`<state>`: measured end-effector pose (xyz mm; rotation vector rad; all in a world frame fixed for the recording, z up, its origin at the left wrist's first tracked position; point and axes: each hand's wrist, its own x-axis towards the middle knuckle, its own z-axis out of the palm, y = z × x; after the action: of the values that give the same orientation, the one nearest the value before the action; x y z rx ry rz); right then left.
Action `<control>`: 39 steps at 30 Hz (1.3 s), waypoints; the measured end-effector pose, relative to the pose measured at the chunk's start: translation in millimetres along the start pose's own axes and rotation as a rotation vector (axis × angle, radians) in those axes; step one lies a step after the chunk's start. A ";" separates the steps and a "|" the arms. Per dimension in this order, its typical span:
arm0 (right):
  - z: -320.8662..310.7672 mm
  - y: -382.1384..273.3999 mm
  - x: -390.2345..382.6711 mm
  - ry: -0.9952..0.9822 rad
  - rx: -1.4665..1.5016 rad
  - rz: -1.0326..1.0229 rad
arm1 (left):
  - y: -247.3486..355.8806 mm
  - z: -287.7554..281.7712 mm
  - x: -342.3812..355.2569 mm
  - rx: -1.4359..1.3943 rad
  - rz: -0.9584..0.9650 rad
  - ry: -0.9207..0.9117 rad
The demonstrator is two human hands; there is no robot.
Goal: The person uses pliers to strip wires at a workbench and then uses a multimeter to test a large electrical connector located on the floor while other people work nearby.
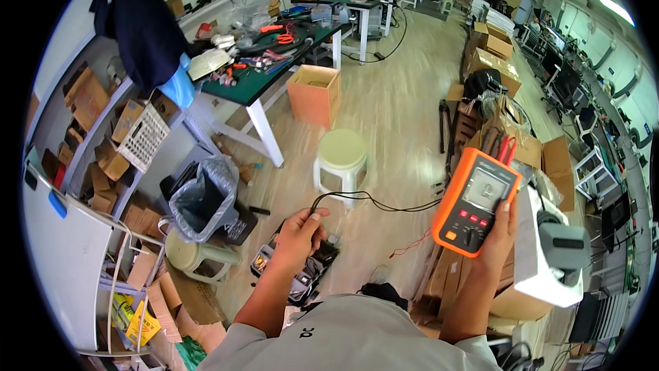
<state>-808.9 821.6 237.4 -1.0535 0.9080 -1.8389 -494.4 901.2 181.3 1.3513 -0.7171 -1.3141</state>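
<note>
My right hand grips an orange handheld multimeter by its lower right side, with its screen and dial facing up. Red test leads and dark ones come out of its top end. Between the finger and thumb of my left hand is a thin black cable. The cable runs to the right and passes out of sight behind the meter. A thin red wire dangles beside the meter's lower left corner. Below my left hand, an open tool case lies on the floor, partly covered by my forearm.
A round stool stands ahead, near a cardboard box. At left are a lined trash bin, another stool and loaded shelves. A green workbench holds tools. Cartons line the right, beside a white box.
</note>
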 end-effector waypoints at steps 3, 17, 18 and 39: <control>5.5 15.1 85.3 -0.103 0.020 0.057 | 29.5 47.8 56.1 -0.004 -0.016 0.011; 97.2 168.6 415.3 -0.368 0.039 0.228 | 86.0 160.3 404.1 0.198 0.231 -0.207; 113.3 184.0 440.6 -0.379 0.008 0.234 | 92.2 172.4 432.4 0.198 0.221 -0.281; 414.0 480.1 808.3 -0.858 0.234 0.992 | 204.9 187.8 821.8 -0.154 0.172 0.290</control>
<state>-556.1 -174.1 240.9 -0.8627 0.4952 -0.5473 -447.8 35.3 156.4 1.2908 -0.5101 -0.9906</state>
